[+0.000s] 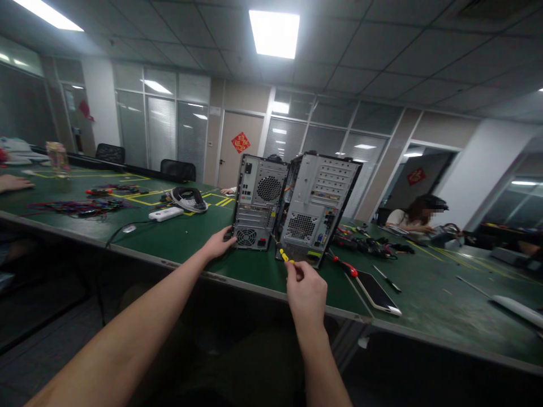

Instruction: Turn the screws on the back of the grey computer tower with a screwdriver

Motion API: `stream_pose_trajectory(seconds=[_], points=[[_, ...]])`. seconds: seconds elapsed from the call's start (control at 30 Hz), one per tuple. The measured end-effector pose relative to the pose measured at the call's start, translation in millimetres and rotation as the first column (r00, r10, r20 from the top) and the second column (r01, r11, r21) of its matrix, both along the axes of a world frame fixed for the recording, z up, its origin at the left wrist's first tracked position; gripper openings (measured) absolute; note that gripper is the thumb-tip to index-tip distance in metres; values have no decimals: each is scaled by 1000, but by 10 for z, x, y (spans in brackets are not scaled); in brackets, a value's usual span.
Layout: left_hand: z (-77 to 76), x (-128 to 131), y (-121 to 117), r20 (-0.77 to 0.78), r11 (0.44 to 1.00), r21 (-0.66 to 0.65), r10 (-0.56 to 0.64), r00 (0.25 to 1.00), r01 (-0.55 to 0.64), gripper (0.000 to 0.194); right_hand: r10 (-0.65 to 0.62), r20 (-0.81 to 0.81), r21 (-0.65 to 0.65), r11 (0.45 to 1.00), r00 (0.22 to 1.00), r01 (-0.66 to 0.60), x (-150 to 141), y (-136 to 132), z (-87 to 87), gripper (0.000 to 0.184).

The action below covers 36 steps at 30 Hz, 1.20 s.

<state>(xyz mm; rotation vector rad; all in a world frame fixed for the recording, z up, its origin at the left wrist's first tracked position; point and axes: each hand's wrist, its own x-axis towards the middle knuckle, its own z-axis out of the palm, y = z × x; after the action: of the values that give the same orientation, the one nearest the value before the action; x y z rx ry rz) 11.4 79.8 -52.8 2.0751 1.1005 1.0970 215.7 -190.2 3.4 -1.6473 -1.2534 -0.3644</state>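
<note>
In a glass-walled office, on a green table (220, 274): left case (258, 198) and right case (318, 198), upright, side by side, rear panels facing the camera. At the left case's lower left edge: left hand (219, 243), touching, closure unclear. Before the right case's lower left: right hand (307, 285), thumb and fingers pinched on yellow tool (284, 255). Farther right: phone (376, 293).

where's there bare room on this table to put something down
On the green table, between the white power strip and the left computer tower; also between the phone and the white-handled tool. It's crowded right of the right computer tower, with cables and red-handled pliers.
</note>
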Motion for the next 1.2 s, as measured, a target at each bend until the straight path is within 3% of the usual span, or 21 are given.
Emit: stream_pose_trajectory(seconds=[0.23,0.43,0.73,0.97,1.2], points=[[-4,0,9,-15,1000,0,8,1000,-8,73,-12,116,47,999,993,6,24,-36,31,24],[16,-1,-8,-24,1000,-5,18,1000,-18,73,-33,55,-35,999,998,35,-1,-10,1,40],[-11,3,3,14,1000,2,-6,1000,6,73,-28,111,6,1000,993,28,18,-30,14,24],[5,1,-9,3,1000,-2,-13,1000,13,72,-62,78,-54,996,995,66,-15,-3,-3,40],[34,-4,-46,1,1000,-8,-22,1000,22,73,6,114,24,1000,993,-9,-7,-24,17,29]])
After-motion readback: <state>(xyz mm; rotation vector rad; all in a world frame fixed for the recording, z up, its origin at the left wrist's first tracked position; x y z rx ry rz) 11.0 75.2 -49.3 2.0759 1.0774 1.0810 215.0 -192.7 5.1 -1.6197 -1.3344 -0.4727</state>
